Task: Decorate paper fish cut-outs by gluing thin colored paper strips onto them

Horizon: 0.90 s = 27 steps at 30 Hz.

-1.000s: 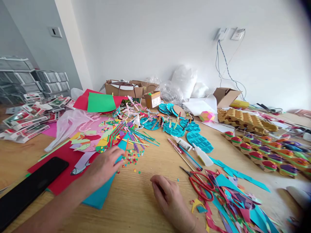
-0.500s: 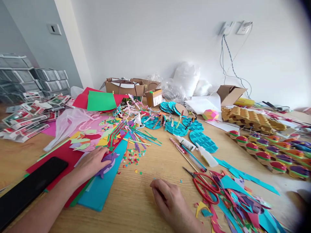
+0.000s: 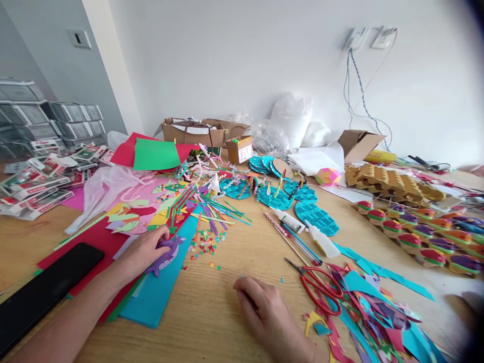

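Note:
My left hand reaches over stacked coloured paper, thumb and curled fingers closed at the edge of a purple paper fish. The fish, which has an eye drawn on it, lies over a blue sheet. More small paper fish in green, yellow and pink lie just beyond this hand. My right hand rests on the wooden tabletop, its fingers curled into a loose fist with nothing visible in them. To its right are red-handled scissors and a heap of paper scraps.
A black phone lies at the left. Glue bottles, pens and blue segmented discs stand past the middle. Painted egg-carton cups fill the right. Cardboard boxes line the wall. Tiny confetti dots the table.
The fingers of my left hand have curled in and the thumb now shows at the purple fish, more of which is uncovered. My right hand stays in place.

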Each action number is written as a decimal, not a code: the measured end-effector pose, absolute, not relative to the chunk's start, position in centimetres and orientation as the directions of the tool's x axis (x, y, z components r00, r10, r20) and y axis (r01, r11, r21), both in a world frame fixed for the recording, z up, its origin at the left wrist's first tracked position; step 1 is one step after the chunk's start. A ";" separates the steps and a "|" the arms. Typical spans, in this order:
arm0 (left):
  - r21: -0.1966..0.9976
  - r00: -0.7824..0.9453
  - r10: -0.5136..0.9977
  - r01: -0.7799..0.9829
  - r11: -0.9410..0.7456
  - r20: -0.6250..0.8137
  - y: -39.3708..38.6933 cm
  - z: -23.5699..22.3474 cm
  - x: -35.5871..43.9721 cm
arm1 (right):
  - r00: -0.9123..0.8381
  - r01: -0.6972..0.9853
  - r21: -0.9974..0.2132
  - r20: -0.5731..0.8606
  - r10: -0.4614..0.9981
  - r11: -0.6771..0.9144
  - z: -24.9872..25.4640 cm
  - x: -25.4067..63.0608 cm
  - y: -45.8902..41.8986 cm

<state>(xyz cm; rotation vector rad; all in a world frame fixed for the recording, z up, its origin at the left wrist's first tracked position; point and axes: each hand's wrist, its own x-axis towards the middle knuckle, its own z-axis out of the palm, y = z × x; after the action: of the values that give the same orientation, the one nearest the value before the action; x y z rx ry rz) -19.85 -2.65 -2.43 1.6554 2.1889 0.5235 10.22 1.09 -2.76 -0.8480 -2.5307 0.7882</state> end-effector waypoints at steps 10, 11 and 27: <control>0.912 -0.216 0.969 0.362 0.195 -0.122 -3.6 1.4 -16.8 | -0.727 0.409 -0.668 0.172 0.664 0.621 -2.6 9.9 1.1; 0.927 -0.194 0.972 0.324 0.188 -0.130 -3.7 1.8 -15.8 | -0.712 0.401 -0.694 0.175 0.680 0.599 -2.5 9.9 1.1; 0.970 0.001 0.971 0.049 0.238 -0.238 -1.8 0.8 -6.5 | -0.551 0.219 -0.970 -0.210 0.807 -0.103 -1.0 9.9 2.7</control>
<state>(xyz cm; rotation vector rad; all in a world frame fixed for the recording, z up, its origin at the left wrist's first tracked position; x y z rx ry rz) -6.47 -1.75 0.81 1.0676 1.3438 1.0020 9.87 2.72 -0.97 -1.1228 -1.7154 1.6978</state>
